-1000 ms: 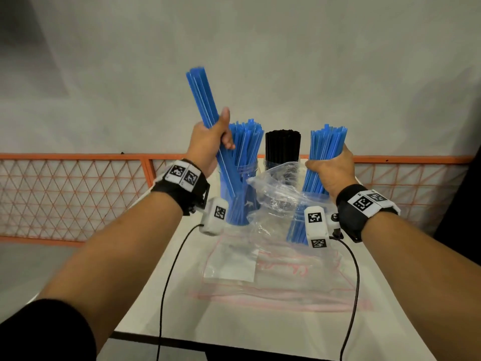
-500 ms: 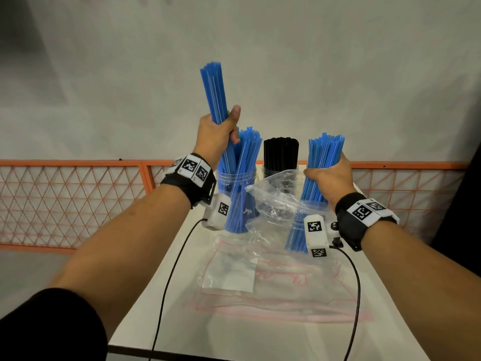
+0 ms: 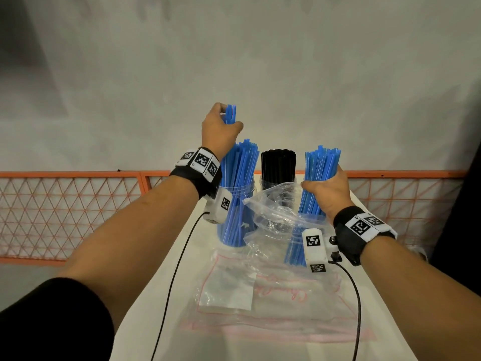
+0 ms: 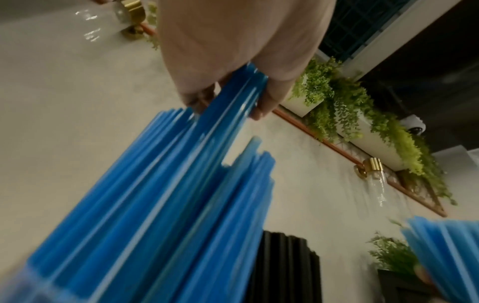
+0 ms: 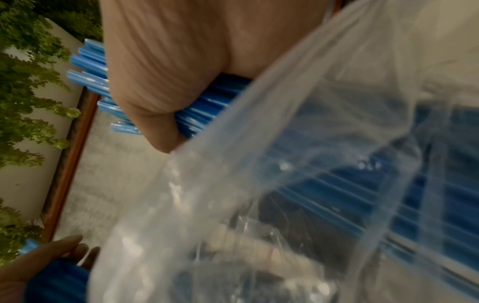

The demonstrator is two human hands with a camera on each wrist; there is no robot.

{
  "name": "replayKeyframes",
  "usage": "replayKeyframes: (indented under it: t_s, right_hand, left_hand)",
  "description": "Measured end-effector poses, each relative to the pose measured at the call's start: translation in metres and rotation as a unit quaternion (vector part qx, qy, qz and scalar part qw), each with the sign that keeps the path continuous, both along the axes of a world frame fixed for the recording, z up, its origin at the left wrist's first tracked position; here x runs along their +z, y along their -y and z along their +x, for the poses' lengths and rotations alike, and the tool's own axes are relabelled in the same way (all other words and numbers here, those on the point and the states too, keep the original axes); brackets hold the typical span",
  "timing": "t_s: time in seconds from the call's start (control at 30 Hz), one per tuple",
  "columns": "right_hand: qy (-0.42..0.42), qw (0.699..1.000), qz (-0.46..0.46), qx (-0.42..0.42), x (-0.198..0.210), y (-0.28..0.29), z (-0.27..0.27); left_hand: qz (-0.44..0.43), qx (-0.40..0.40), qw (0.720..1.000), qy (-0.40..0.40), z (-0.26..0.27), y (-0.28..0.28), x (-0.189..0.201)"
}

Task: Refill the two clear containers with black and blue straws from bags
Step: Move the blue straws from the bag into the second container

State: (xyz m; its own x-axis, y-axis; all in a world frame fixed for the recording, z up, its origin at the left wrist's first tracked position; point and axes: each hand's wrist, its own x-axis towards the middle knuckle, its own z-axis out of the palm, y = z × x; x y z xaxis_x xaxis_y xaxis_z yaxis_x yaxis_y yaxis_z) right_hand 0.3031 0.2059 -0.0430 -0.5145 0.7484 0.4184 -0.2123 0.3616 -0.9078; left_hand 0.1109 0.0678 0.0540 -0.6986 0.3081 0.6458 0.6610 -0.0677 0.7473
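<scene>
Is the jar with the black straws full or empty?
Full, it looks. The black straws stand upright, packed tight, tops well above the jar's rim. A crumpled plastic bag hides the lower part.

My head view is dim and evenly lit, with soft shadow darkening the wall (image 3: 234,61) at its top left corner. Straight lines bow toward the frame edges. Both wrist views smear: the straws (image 4: 160,205) blur near the left lens, and the bag (image 5: 298,184) fills the right one, hazy, with small glints of glare.
</scene>
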Motion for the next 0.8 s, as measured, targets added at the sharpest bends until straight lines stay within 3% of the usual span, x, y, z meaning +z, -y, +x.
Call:
replayKeyframes:
  t_s: [0.1, 0.2, 0.3, 0.43, 0.6, 0.8]
  right_hand:
    - [-0.002, 1.000, 0.004, 0.000, 0.000, 0.000, 0.001]
    - [-0.004, 1.000, 0.005, 0.002, 0.000, 0.000, 0.000]
    - [-0.004, 1.000, 0.002, 0.001, 0.000, -0.001, 0.000]
    - [-0.004, 1.000, 0.000, -0.003, 0.000, -0.001, -0.001]
    - [0.002, 1.000, -0.001, -0.005, -0.001, -0.002, -0.001]
    - [0.000, 1.000, 0.001, 0.004, 0.000, -0.001, 0.001]
  left_hand:
    - [-0.032, 0.025, 0.999, -0.007, -0.012, -0.001, 0.012]
    - [-0.075, 0.037, 0.992, -0.092, -0.018, 0.002, 0.016]
    - [-0.198, 0.017, 0.964, -0.175, -0.019, 0.004, 0.005]
    - [-0.343, -0.001, 0.923, -0.174, -0.024, 0.004, -0.014]
    - [-0.373, -0.030, 0.909, -0.185, -0.025, 0.001, -0.015]
    - [-0.506, 0.018, 0.831, -0.228, -0.012, -0.003, -0.009]
